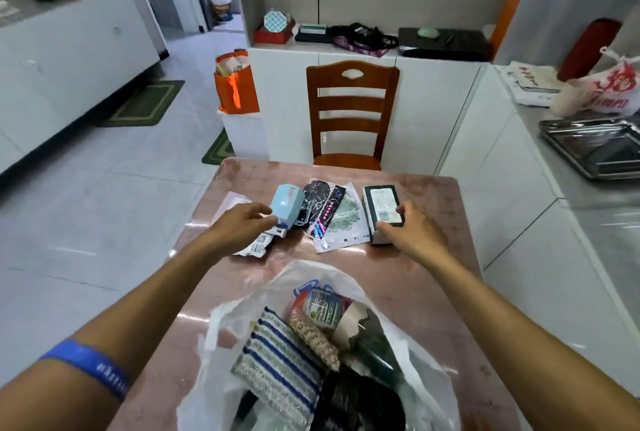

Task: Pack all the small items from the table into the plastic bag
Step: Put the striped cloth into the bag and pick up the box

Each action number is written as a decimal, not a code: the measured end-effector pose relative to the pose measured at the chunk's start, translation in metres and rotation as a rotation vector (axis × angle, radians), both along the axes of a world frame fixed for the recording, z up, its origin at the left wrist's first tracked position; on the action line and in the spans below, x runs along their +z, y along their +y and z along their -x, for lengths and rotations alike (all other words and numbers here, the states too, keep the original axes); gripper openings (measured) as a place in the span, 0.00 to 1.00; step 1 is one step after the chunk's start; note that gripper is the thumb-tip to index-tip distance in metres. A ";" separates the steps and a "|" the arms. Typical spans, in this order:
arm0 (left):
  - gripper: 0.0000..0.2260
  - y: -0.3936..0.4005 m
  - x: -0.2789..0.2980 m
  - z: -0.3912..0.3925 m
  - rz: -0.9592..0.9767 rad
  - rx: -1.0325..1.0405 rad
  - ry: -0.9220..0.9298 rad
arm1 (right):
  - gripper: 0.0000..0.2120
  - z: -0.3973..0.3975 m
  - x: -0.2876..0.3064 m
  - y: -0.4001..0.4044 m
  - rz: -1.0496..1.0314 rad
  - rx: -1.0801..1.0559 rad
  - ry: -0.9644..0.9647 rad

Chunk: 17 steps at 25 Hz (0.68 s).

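Note:
A white plastic bag [429, 385] stands open at the near edge of the pinkish table [440, 278], holding a striped cloth, packets and dark items. My left hand [239, 226] grips a light blue box [285, 204] at the table's far left. Under it lies a crumpled white packet [256, 249]. My right hand [414, 231] closes around a dark box with a white label [381, 209] on the far right. Between the hands lie flat packets [332, 219], one black patterned, one pale green.
A wooden chair [351, 112] stands at the table's far side. An orange bag [235, 84] sits on a white stool to the left. On the right a counter carries a metal tray [595, 143] and a printed bag [602, 91].

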<state>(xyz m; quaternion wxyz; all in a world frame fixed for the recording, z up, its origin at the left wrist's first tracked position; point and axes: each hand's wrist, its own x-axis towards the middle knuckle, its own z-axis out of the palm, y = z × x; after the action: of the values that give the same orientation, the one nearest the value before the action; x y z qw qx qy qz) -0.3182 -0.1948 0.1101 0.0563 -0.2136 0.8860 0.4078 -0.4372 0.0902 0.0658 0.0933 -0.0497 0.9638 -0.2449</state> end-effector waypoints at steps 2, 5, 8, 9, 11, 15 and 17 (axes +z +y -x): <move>0.21 0.001 -0.011 0.033 -0.117 -0.087 0.001 | 0.35 0.028 -0.026 -0.016 -0.064 -0.047 0.010; 0.23 0.002 -0.036 0.062 -0.419 -0.089 -0.045 | 0.45 0.062 -0.061 -0.033 -0.115 -0.049 -0.037; 0.26 -0.001 -0.067 0.074 -0.573 -0.065 -0.053 | 0.44 0.083 -0.097 -0.042 -0.140 -0.116 -0.159; 0.24 0.000 -0.072 0.072 -0.591 -0.062 -0.056 | 0.42 0.086 -0.106 -0.043 -0.154 -0.122 -0.169; 0.16 -0.001 -0.072 0.061 -0.547 -0.138 -0.068 | 0.39 0.091 -0.119 -0.044 -0.139 -0.131 -0.144; 0.11 0.006 -0.032 0.021 -0.484 -0.344 0.037 | 0.44 0.081 -0.113 -0.036 -0.079 -0.118 -0.235; 0.08 0.017 -0.012 0.003 -0.432 -0.422 0.044 | 0.44 0.052 -0.099 -0.027 0.157 -0.236 -0.388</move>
<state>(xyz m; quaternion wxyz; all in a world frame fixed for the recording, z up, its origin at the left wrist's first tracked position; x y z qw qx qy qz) -0.3212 -0.1781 0.0985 0.1646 0.0012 0.8044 0.5708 -0.4888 0.0634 -0.0331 0.2435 0.1041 0.9050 -0.3330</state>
